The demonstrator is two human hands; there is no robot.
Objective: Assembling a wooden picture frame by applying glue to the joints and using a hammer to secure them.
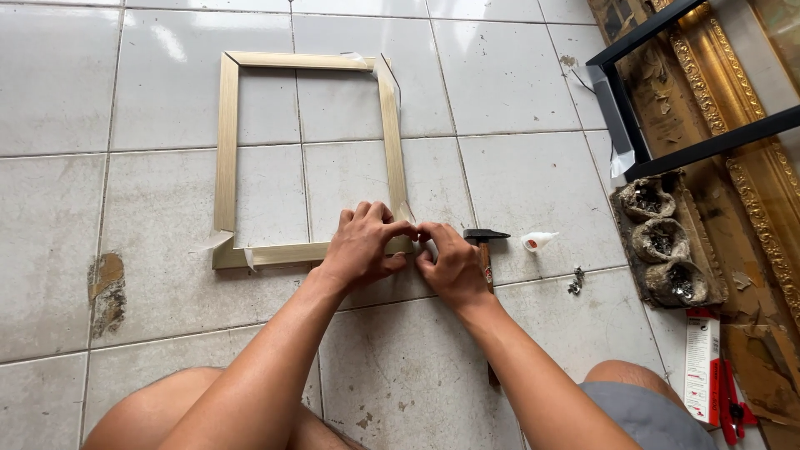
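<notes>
my left hand point(360, 246) and right hand point(450, 262) are together at the near right corner of the frame point(227, 150), fingertips pinched on that corner, touching each other. the frame is pale gold, lying flat on the tiled floor point(517, 75), with bits of clear tape at its corners. a hammer point(486, 237) lies just beside my right hand, its handle running under my wrist. a small white glue bottle point(538, 242) lies near the hammer head. further right sit three grey bags point(664, 242) of small metal bits, next to a black frame point(621, 117) and an ornate gold one point(733, 92). my knees show at the bottom edge.
</notes>
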